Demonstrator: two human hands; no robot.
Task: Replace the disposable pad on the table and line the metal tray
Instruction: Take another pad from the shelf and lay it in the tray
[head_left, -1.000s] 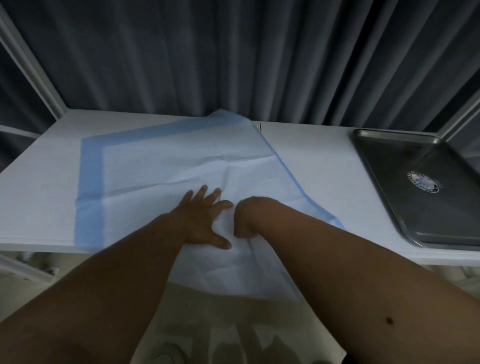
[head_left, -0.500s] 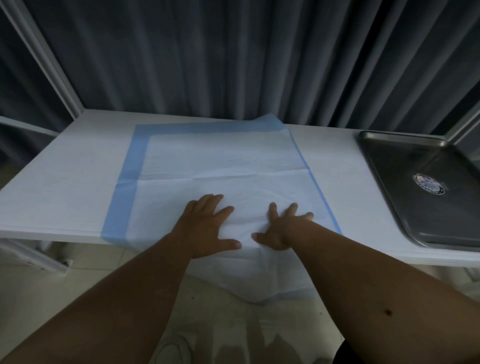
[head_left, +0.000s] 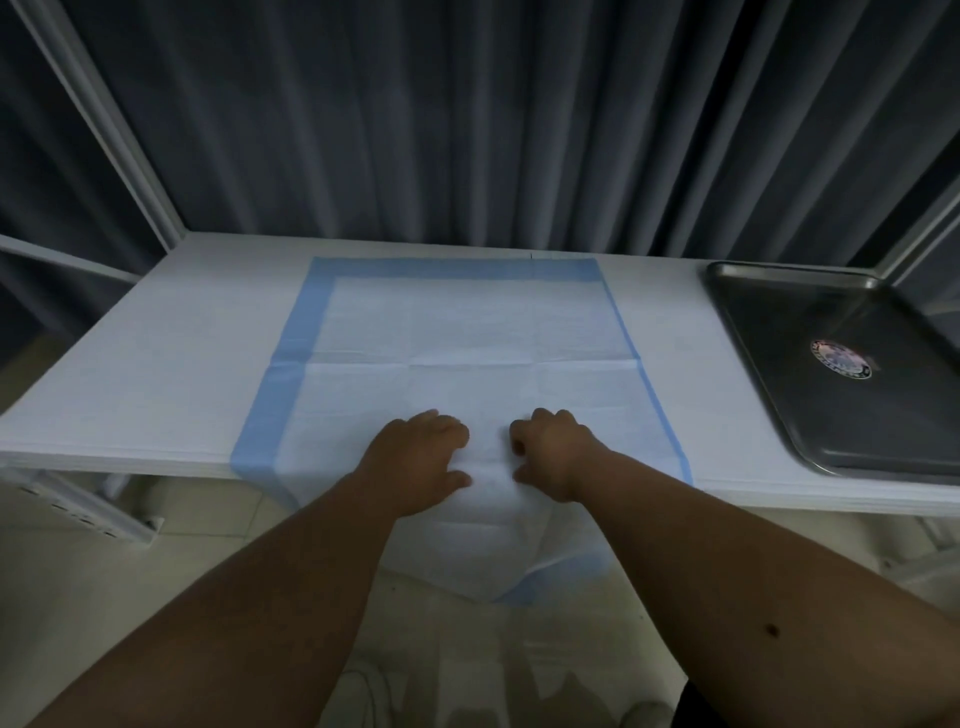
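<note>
Dark pleated curtains (head_left: 467, 114) hang behind a white table (head_left: 156, 374), with pale metal frame bars (head_left: 109, 124) slanting up at the far left corner. Spread across the table is the disposable pad (head_left: 467, 332), white in the middle with a blue border, creased into quarters, and both hands are planted on its near part right at the table edge. The left hand (head_left: 415, 457) sits knuckles up, fingers curled down into the sheet, thumb tucked toward the gap between the hands; it looks bunched onto the pad, pinching the material. Just beside it, to its right, the right hand (head_left: 556, 452) mirrors that pose, fingers bent under and thumb pointing inward, gripping the same sheet. Between the two hands a small strip of white pad shows. Below the hands the pad spills over the table edge and droops toward the floor (head_left: 130, 597), one blue corner hanging lowest. Ahead of the hands the pad lies flat up to the curtain side. Well off to the right of the right hand rests the metal tray (head_left: 779, 332), bare and dark, with a round sticker (head_left: 840, 359) on its bottom.
</note>
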